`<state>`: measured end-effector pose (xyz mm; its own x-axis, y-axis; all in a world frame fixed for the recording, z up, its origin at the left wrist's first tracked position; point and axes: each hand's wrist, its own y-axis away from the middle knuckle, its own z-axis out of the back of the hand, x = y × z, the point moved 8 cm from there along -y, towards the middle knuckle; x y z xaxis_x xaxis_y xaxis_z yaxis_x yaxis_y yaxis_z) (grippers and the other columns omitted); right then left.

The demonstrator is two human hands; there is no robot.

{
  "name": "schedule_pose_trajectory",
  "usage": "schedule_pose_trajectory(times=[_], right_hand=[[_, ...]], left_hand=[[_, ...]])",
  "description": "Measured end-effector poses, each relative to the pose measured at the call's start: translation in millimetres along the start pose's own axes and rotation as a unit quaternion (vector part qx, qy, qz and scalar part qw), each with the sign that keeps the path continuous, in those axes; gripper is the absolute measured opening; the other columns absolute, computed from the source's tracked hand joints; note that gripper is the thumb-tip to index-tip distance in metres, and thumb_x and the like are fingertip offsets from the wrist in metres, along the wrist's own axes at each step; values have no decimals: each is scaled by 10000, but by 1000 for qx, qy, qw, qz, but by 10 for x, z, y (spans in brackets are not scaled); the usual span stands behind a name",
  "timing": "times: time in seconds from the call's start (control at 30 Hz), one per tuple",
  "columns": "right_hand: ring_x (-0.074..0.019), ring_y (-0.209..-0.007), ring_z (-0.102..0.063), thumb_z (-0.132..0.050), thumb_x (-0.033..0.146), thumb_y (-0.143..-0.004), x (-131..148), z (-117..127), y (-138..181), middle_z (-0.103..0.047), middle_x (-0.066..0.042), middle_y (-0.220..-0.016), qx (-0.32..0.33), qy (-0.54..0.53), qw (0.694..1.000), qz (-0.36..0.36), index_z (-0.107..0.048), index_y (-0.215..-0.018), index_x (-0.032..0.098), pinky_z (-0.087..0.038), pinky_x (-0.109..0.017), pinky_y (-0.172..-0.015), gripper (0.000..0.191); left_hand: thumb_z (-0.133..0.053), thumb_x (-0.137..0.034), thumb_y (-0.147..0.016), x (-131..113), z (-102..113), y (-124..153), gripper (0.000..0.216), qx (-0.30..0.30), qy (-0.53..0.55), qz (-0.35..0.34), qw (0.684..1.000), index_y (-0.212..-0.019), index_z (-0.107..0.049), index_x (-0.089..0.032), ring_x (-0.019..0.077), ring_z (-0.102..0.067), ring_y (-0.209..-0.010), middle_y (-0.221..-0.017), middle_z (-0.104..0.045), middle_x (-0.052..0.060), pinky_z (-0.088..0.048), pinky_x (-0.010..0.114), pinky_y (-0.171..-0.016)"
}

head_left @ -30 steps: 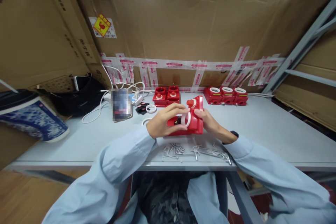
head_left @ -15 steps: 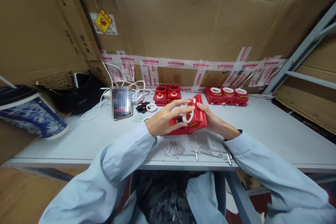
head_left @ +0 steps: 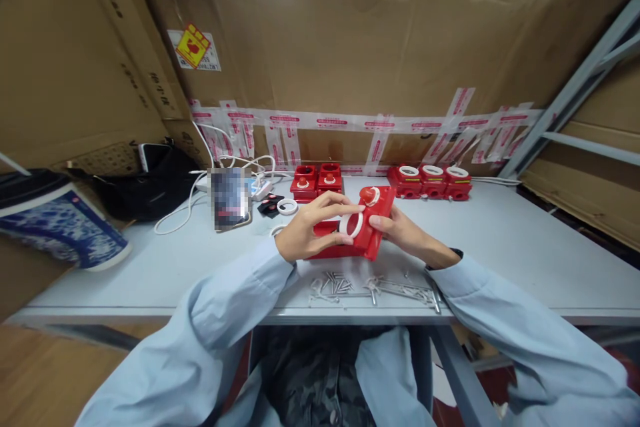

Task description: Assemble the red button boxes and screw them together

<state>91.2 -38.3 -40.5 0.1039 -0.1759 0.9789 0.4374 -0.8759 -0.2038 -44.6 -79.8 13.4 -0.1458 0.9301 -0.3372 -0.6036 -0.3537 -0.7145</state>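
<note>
Both of my hands hold a red plastic box (head_left: 367, 233) just above the grey table (head_left: 500, 247), near its front edge. My left hand (head_left: 310, 230) grips the box's left side, with its fingers pinching a white ring (head_left: 353, 225) against the lid. My right hand (head_left: 403, 232) clasps the right side from behind. A red button in a white collar (head_left: 369, 195) sits at the top of the tilted lid.
Loose screws and metal parts (head_left: 373, 288) lie by the table's front edge. Red boxes stand at the back: two (head_left: 317, 181) with buttons, three (head_left: 433, 181) with white rings. A white ring (head_left: 287, 207), black pieces, white cables, a phone (head_left: 230, 199) and a black bag (head_left: 150, 183) lie to the left.
The box's lid has been tilted more upright and turned a little in my hands. The white ring stays pinched against it by my left fingers.
</note>
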Motion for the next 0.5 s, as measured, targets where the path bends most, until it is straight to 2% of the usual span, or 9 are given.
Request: schedule_pose_trajectory(times=[0.2, 0.37, 0.5], right_hand=[[-144, -685, -660, -726, 527, -668, -67, -92, 28, -704, -37, -833, 50, -54, 997, -37, -608, -967, 166, -534, -266, -632, 483], [-129, -599, -652, -727, 545, -631, -150, -222, 55, -708, -28, -728, 60, -166, 977, -122, -619, -860, 166, -536, -229, -576, 456], [-138, -511, -626, -577, 592, -741, -309, -260, 85, -692, -27, -646, 64, -217, 952, -208, -624, -820, 170, -525, -243, -483, 431]], left_hand=[[-658, -381, -823, -162, -29, 11, 493, -16, -31, -45, 998, -1279, -527, -247, 193, -591, -966, -1067, -545, 87, -540, 364, -830], [-659, -363, -822, -290, -58, -10, 512, -13, -54, -72, 996, -1295, -504, -247, 185, -586, -983, -1088, -534, 87, -546, 355, -853], [-629, -357, -845, -384, -118, -20, 506, 3, -89, -99, 991, -1316, -486, -241, 202, -585, -1033, -1130, -531, 105, -546, 348, -879]])
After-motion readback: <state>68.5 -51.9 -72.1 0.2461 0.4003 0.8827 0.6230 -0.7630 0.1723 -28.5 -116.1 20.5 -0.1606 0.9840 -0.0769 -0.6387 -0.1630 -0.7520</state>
